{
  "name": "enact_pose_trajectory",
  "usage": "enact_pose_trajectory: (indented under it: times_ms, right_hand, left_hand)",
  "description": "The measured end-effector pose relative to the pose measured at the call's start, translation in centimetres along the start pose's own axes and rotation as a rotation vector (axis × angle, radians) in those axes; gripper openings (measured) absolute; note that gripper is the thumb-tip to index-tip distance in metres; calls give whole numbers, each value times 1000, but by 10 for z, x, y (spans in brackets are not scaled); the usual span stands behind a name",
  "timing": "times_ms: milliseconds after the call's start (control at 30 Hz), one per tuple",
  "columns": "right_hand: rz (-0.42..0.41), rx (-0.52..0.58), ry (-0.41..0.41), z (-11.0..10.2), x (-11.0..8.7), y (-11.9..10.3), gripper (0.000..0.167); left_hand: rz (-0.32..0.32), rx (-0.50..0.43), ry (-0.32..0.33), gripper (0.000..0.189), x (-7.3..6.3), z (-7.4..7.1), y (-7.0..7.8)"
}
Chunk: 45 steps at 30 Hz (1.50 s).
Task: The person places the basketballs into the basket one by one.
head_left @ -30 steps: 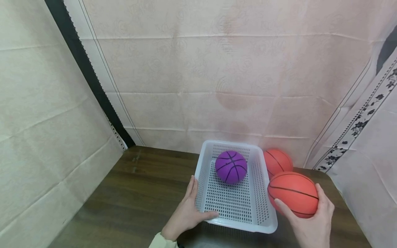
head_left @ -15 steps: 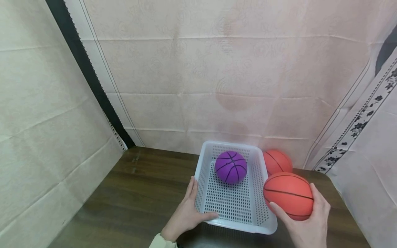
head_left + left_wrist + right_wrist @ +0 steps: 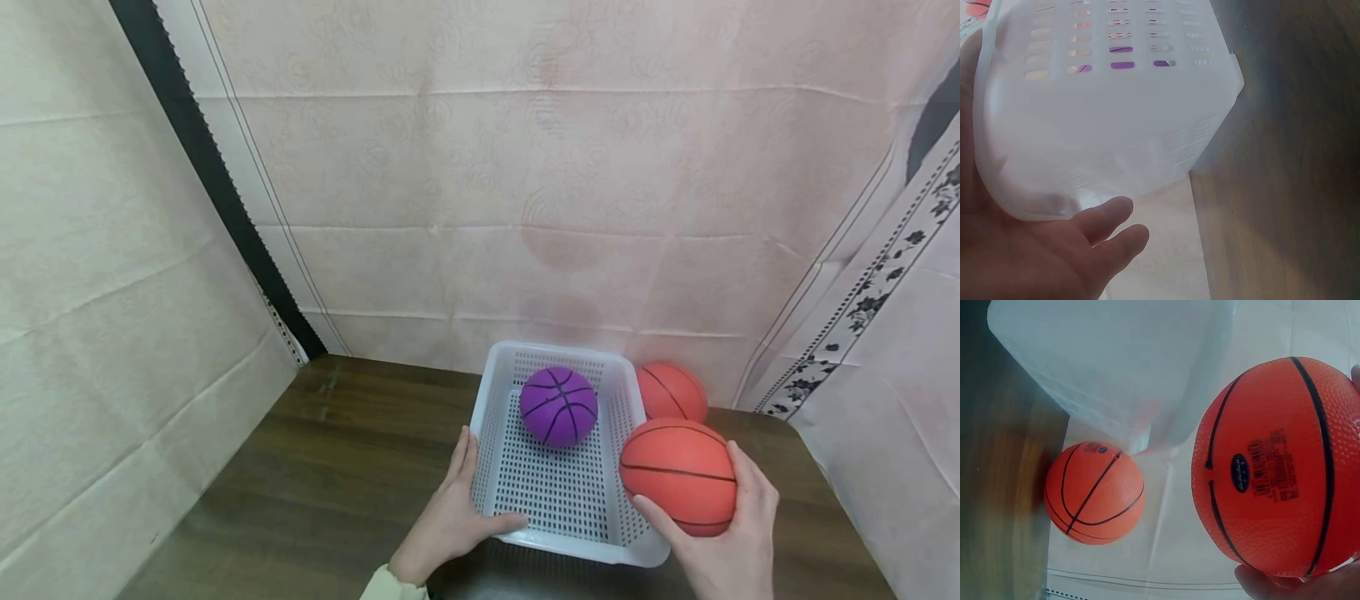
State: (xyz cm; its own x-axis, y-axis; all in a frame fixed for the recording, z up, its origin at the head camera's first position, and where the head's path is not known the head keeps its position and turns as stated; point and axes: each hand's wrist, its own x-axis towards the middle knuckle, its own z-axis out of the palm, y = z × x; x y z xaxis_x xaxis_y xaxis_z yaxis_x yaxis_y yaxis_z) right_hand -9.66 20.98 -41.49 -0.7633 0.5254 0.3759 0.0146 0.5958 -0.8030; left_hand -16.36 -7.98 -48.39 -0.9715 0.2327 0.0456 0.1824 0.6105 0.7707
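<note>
A white perforated plastic basket [image 3: 555, 537] stands on the table, a small purple basketball [image 3: 558, 407] lying inside toward its far end. At the near left corner my left hand [image 3: 448, 523] grips the basket, thumb over the near rim and fingers along the outer left wall. My right hand [image 3: 731, 533] holds an orange-red basketball [image 3: 678, 477] between thumb and fingers. In the head view this ball overlaps the basket's right rim; the right wrist view shows it raised off the table. A second orange-red basketball [image 3: 1094, 492] rests on the table beside the basket's right wall.
The dark wooden table [image 3: 322, 467] extends left of the basket. Pale cloth [image 3: 480, 208] hangs behind the table, with more cloth at the left and right sides. The second ball sits near the back cloth.
My right hand has carried its basketball leftward, so it now overlaps more of the basket's right side. The left hand, the basket and the other two balls stay in place.
</note>
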Motion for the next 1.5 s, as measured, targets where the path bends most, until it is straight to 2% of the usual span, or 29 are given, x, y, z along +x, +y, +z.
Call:
enact_pose_trajectory:
  times_ms: [267,500,833,1500]
  right_hand:
    - [-75,4,-25,7,-2,0,122]
    - [-91,-18,-67,12,-3,-2,122]
    - [-145,26,-99,20,-8,-2,120]
    - [-131,-12,-155,28,-11,-1,118]
  left_hand:
    - [-1,1,0,131,0,0,1]
    - [5,-6,-5,130,1,0,1]
    - [16,-3,-10,130,2,-1,1]
    - [-9,-2,4,132,1,0,0]
